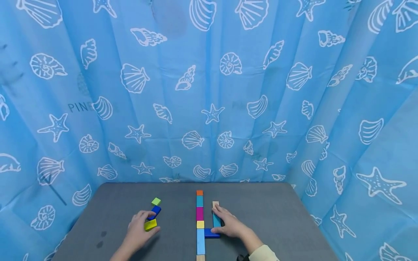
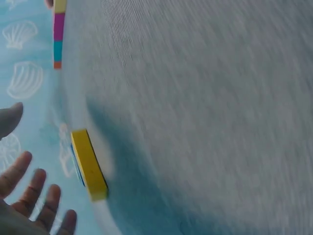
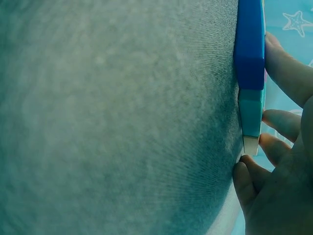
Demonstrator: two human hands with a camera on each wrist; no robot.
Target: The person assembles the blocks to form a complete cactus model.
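Observation:
In the head view my left hand hovers around a yellow block, its fingers spread apart and holding nothing. Just beyond lie a blue block, partly behind the fingertips, and a light green block. The left wrist view shows the same yellow block apart from the fingers. My right hand rests over a dark blue block, a teal block and a pale wooden block. Its thumb touches the dark blue block; the fingers lie along the teal and pale ones.
A straight row of blocks runs up the middle of the grey table: orange, teal, magenta, pale yellow, light blue and wooden. The dark blue block meets its right side. A shell-printed blue curtain stands behind the table.

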